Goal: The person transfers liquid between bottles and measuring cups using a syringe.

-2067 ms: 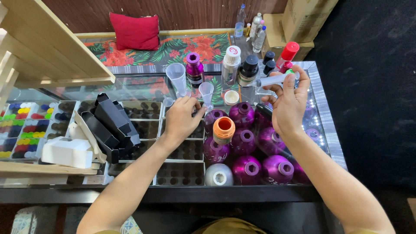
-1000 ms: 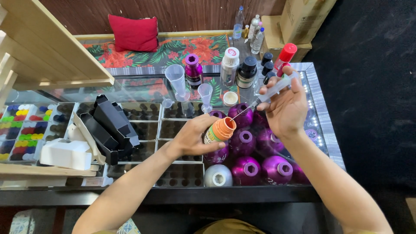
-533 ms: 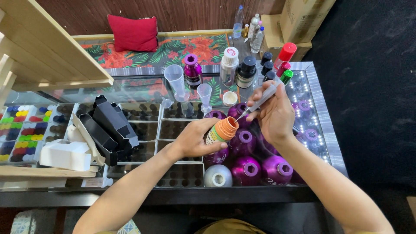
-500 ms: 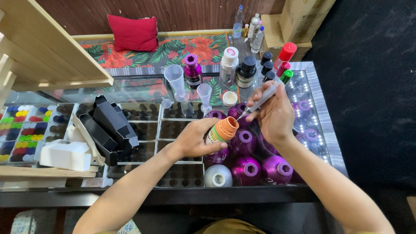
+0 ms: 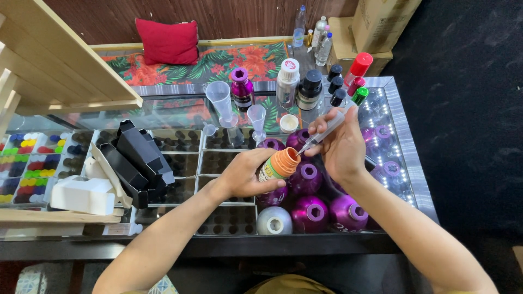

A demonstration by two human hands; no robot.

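A person's left hand closed its grip around a small bottle with an orange neck, tilting it toward the right above a cluster of purple metal bottles on the glass tabletop. The right hand pinched a clear plastic syringe between thumb and fingers, its thin needle angled down and left with the tip at the bottle's open mouth. A silver bottle stood at the near edge of the purple group. Behind the hands stood two clear measuring cups, a purple bottle with a hexagonal opening, a white-capped bottle and a black-capped one. A red-capped bottle rose at the far right. To the left, black folded boxes lay over trays of small dark vials, beside a white box and trays of coloured caps.
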